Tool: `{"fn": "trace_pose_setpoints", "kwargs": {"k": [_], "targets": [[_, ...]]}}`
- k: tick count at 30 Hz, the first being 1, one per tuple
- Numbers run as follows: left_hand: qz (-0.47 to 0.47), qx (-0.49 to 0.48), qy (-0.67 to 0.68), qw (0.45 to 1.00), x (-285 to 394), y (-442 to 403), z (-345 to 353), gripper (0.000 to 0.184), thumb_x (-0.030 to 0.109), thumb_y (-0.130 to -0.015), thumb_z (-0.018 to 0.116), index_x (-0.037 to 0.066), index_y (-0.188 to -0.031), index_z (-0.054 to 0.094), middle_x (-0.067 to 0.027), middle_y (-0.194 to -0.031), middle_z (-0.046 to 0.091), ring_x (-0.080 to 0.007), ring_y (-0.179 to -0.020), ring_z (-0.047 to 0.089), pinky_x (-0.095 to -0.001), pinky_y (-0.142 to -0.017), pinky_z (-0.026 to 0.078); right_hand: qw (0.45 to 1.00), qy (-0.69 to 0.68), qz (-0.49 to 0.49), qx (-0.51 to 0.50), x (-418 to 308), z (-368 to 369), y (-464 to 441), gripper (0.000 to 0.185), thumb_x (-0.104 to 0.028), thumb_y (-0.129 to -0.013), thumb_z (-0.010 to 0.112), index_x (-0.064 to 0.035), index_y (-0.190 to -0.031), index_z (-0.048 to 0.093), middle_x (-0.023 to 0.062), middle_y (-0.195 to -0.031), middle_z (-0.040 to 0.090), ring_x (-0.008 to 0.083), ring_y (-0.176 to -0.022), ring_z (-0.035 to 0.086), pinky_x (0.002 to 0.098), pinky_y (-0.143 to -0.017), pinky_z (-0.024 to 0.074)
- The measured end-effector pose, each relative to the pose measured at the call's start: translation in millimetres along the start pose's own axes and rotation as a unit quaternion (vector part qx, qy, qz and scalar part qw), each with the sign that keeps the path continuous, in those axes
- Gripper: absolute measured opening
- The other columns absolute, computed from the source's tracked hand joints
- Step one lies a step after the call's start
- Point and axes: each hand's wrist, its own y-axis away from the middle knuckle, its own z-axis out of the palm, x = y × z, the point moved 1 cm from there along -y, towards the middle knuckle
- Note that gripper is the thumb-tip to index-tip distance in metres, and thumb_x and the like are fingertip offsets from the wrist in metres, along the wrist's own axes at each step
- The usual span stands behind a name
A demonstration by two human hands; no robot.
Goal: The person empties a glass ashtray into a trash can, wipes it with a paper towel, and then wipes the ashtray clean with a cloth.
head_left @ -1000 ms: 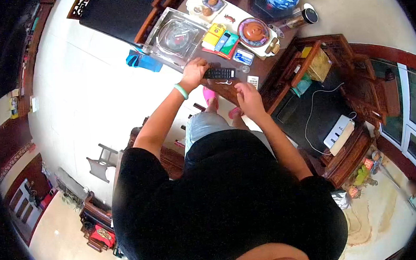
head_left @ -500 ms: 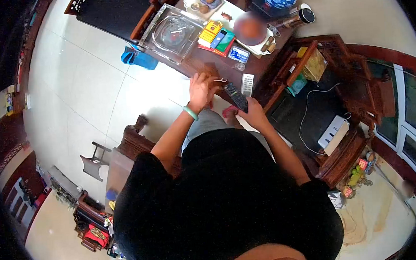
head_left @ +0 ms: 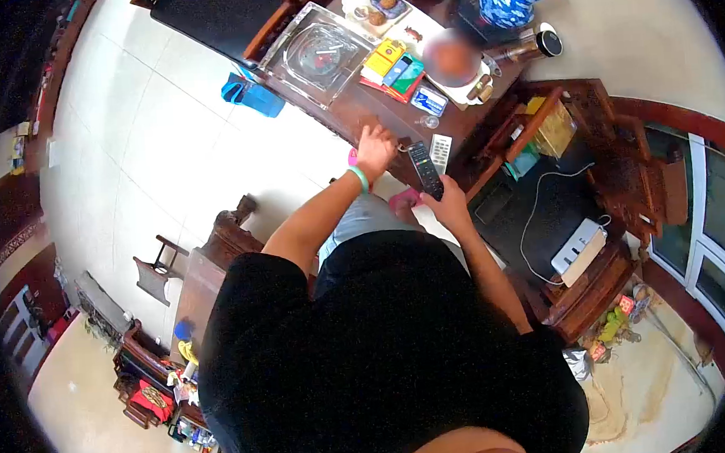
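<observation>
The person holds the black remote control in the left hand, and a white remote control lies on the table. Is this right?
Wrong hand: the head view shows the right hand holding the black remote control. The rest stands.

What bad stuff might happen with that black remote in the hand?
The right hand grips the black remote by just one end, near the edge of the table, so it might slip and fall. It could also bump the white remote right beside it in the view. And the small clear cup nearby might tip if a hand swings that way.
</observation>
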Motion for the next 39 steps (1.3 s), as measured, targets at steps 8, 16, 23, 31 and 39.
{"fn": "trace_pose_setpoints", "kwargs": {"k": [8, 16, 23, 31, 39], "targets": [[-0.165, 0.075, 0.242, 0.953, 23, 14, -10, 0.014, 0.025, -0.071, 0.065, 0.013, -0.076, 0.069, -0.0042, -0.080, 0.062, -0.0232, -0.087, 0.054, -0.0403, -0.073, 0.038, 0.998, -0.033, 0.050, -0.030, -22, -3, -38, 0.062, -0.033, -0.071, 0.069, 0.0105, -0.110, 0.049, 0.0275, -0.103, 0.056, 0.0409, -0.098, 0.054, 0.0425, -0.086, 0.0433], [-0.335, 0.191, 0.357, 0.851, -48, 65, -30, 0.013, 0.017, -0.073, 0.064, 0.009, -0.081, 0.069, -0.0109, -0.074, 0.063, -0.0284, -0.074, 0.060, -0.0369, -0.069, 0.047, 0.992, 0.004, 0.085, -0.091, -64, 41, -81, 0.053, -0.052, -0.071, 0.062, -0.0016, -0.088, 0.065, 0.0238, -0.083, 0.063, 0.0385, -0.082, 0.061, 0.0448, -0.073, 0.0471], [-0.453, 0.105, 0.380, 0.799, -71, 129, -12, 0.017, 0.018, -0.078, 0.060, 0.009, -0.089, 0.069, -0.0119, -0.075, 0.066, -0.0220, -0.068, 0.063, -0.0316, -0.062, 0.048, 0.968, 0.159, 0.155, -0.117, -144, 50, -120, 0.069, -0.057, -0.069, 0.062, 0.0106, -0.083, 0.064, 0.0328, -0.084, 0.060, 0.0417, -0.086, 0.061, 0.0469, -0.077, 0.0468], [-0.463, 0.114, 0.431, 0.766, -26, 221, 156, 0.020, 0.023, -0.075, 0.063, 0.010, -0.089, 0.069, -0.0111, -0.080, 0.067, -0.0221, -0.072, 0.065, -0.0324, -0.067, 0.051, 0.943, 0.238, 0.165, -0.163, -96, 90, -164, 0.066, -0.062, -0.071, 0.059, 0.0035, -0.074, 0.067, 0.0158, -0.068, 0.066, 0.0319, -0.075, 0.065, 0.0411, -0.073, 0.0501], [-0.500, 0.147, 0.452, 0.724, -4, 248, 238, 0.021, 0.019, -0.075, 0.061, 0.009, -0.091, 0.069, -0.0084, -0.078, 0.067, -0.0187, -0.070, 0.064, -0.0307, -0.066, 0.050, 0.899, 0.369, 0.152, -0.181, -130, 73, -149, 0.075, -0.072, -0.076, 0.042, -0.0008, -0.073, 0.068, 0.0077, -0.059, 0.065, 0.0247, -0.076, 0.065, 0.0385, -0.074, 0.0485]]}}
